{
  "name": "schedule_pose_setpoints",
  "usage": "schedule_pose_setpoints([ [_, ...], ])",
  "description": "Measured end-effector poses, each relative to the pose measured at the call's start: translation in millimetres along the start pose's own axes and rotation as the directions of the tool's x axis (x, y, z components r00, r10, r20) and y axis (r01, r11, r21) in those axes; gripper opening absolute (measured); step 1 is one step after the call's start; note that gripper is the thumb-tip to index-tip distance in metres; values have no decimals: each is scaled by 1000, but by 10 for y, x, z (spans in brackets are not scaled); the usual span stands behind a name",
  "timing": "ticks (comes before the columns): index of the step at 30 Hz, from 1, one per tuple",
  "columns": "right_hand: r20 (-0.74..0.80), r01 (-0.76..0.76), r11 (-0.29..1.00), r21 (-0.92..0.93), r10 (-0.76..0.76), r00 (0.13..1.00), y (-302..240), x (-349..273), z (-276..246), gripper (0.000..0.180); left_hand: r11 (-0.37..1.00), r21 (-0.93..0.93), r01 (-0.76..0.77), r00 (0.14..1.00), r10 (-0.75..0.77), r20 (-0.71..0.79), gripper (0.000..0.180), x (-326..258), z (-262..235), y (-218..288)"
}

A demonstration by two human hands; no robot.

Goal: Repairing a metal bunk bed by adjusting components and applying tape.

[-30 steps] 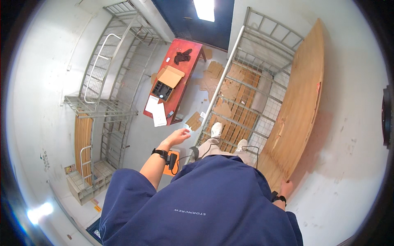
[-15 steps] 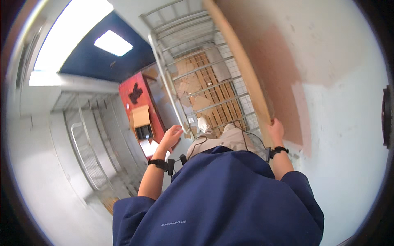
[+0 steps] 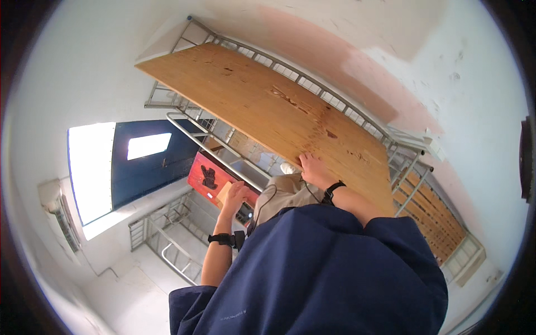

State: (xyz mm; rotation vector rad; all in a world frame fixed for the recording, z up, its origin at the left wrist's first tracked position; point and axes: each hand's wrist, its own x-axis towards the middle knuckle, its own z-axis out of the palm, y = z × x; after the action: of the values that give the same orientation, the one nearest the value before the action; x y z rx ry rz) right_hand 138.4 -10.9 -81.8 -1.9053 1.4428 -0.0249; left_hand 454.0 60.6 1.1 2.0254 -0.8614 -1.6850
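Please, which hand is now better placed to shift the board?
Probably the right hand: it rests on the board, at the edge near the person's body. The left hand is apart from the board, seen against the red table.

That's a long, flat wooden board, yellowish-brown, its broad face scuffed and marked with dark, chipped patches around the middle. It stretches over the grey metal bunk frame, one far corner jutting past the end rails. From here I can't quite tell whether it rests fully on them.
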Motion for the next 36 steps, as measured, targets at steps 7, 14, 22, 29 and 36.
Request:
schedule_pose_setpoints([
  [7,-107,-16,999,40,20,994,-66,-103,57,42,982,-167,83,994,-94,-61,41,435,-62,265],
  [14,-126,-149,988,-47,142,982,-215,-134,112,40,870,-477,123,985,-164,-45,40,1583,-404,695],
  [22,-193,-351,933,74,359,913,-326,-232,332,37,719,-661,215,976,-169,135,41,3044,-709,866],
  [29,-360,-445,894,58,434,826,-464,-326,335,41,914,-347,210,969,-147,199,46,3253,-1108,918],
  [36,-467,-562,801,206,585,663,-467,-516,73,50,724,634,-271,930,29,365,54,3202,-1180,1601],
])
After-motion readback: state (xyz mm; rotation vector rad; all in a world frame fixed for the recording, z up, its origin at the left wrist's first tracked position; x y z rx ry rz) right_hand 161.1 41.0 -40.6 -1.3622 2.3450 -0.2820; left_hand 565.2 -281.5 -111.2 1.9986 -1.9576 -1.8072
